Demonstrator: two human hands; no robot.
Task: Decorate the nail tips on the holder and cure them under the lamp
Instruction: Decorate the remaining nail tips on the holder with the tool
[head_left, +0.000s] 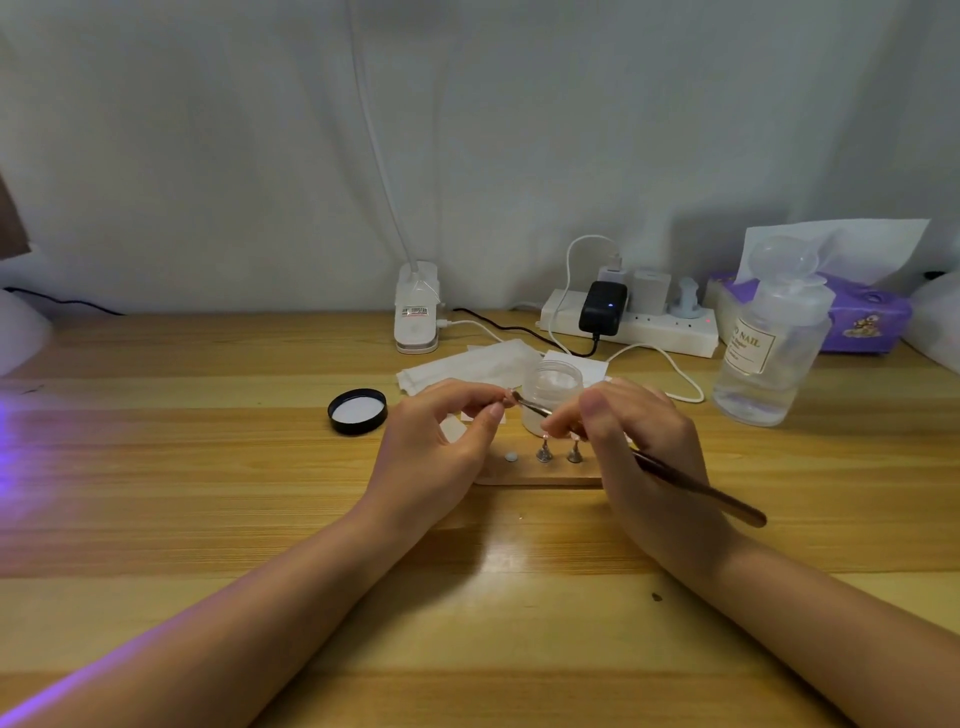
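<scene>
Two hands meet over the middle of the bench, just above a small wooden holder that carries two metal stands and one bare white pad. The left hand has its thumb and forefinger curled together, pinching a small piece that looks like a nail tip lifted off the holder; it is too small to be sure of. The right hand grips a slim brush like a pen, its fingers closed round the handle, with the bristle end touching or nearly touching the piece in the left hand.

Just behind the hands stands an open clear jar, and its black lid lies upturned to the left. A white clip lamp sits farther back, and violet light spills along the left edge of the bench, its source out of view.

By the look of it, the decorating step is in hand: gel or powder is being brushed onto one tip. The next move likely calls for a steady, light stroke, then seating the tip back on its empty pad without smearing the coat before it goes under the lamp.
</scene>
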